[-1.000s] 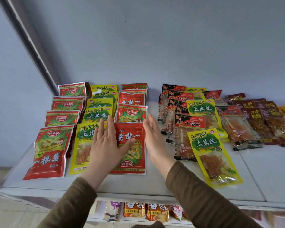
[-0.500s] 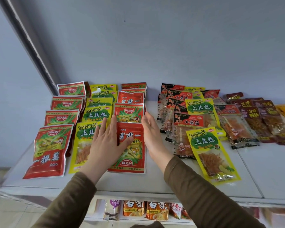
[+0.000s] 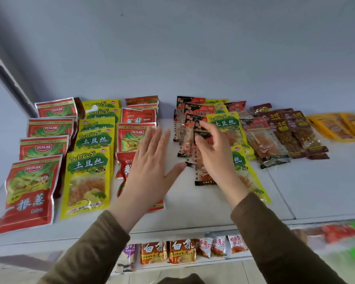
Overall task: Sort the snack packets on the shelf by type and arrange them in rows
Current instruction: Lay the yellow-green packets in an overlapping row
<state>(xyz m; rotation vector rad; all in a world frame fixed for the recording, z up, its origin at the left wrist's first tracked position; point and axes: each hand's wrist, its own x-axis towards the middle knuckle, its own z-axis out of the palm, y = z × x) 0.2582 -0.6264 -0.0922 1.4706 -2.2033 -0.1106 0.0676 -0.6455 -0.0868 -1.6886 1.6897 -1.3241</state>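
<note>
Both hands just left the red packet [image 3: 129, 167]: left hand [image 3: 150, 171] hovers over it, fingers spread, right hand [image 3: 215, 152] with fingers loosely curled reaches the mixed pile [image 3: 195, 140] beside it, next to sort.

Your left hand [image 3: 150, 171] no longer presses flat on the front red packet [image 3: 124, 165] at centre frame; it is lifted, fingers spread, shifted rightward. Your right hand [image 3: 215, 152] has left that packet's right edge and now reaches over the black-topped packets [image 3: 190, 128], right of centre, fingers curled.
</note>
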